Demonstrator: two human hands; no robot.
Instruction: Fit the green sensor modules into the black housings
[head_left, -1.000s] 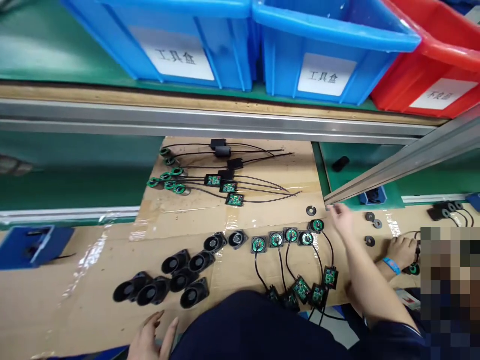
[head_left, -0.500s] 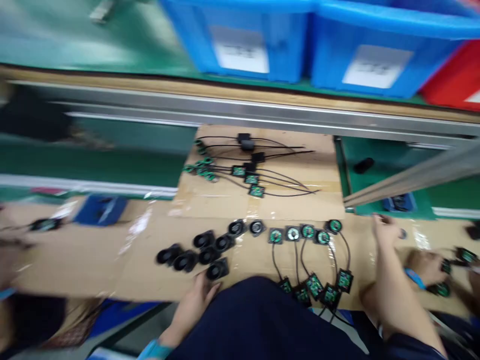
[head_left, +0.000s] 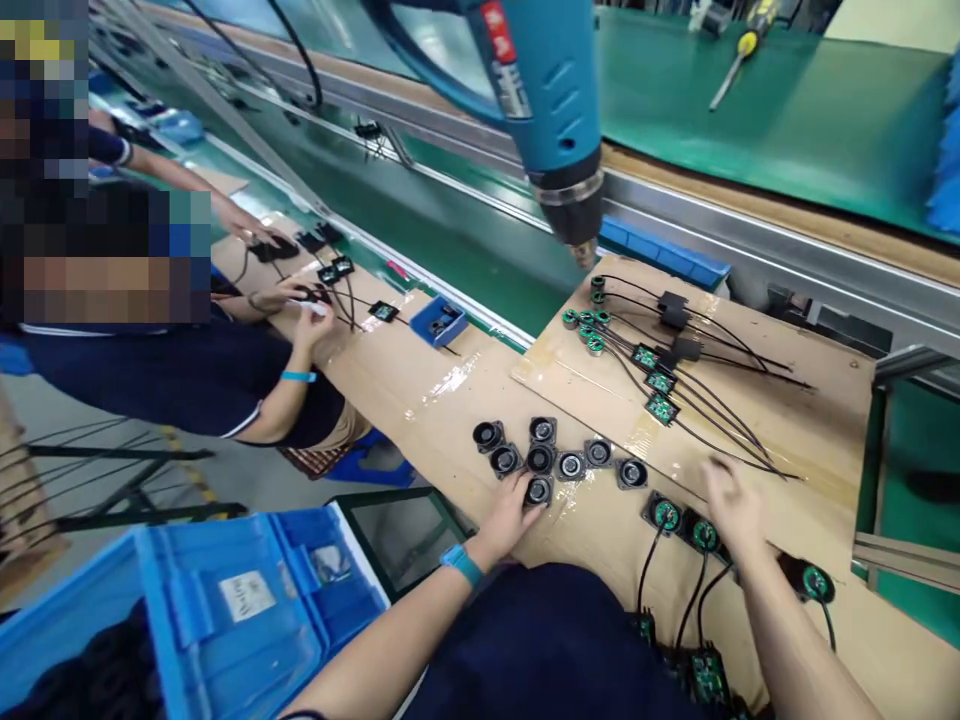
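Observation:
Several black round housings with square flanges (head_left: pixel 570 465) lie loosely grouped on the cardboard-covered bench. My left hand (head_left: pixel 506 518), with a teal wristband, has its thumb and fingers around the nearest housing (head_left: pixel 538 491), which still rests on the cardboard. My right hand (head_left: pixel 733 505) is over the row of housings fitted with green round boards (head_left: pixel 703 534), hiding part of that row. Motion smears its fingers, so I cannot make out anything in them. Black cables run from these boards to green circuit boards (head_left: pixel 707 675) by the bench's near edge.
A teal power drill (head_left: pixel 555 130) hangs above the bench. Cabled boards (head_left: pixel 661 408) lie on raised cardboard behind the housings. A blue bin (head_left: pixel 225 600) stands lower left. Co-workers (head_left: pixel 150 370) handle parts at left. A screwdriver (head_left: pixel 742 50) lies on the upper shelf.
The view has swung left, bringing the drill, blue bin and left-side co-workers into sight. My right hand has moved left along the row of boards. My left hand stays at the nearest housing.

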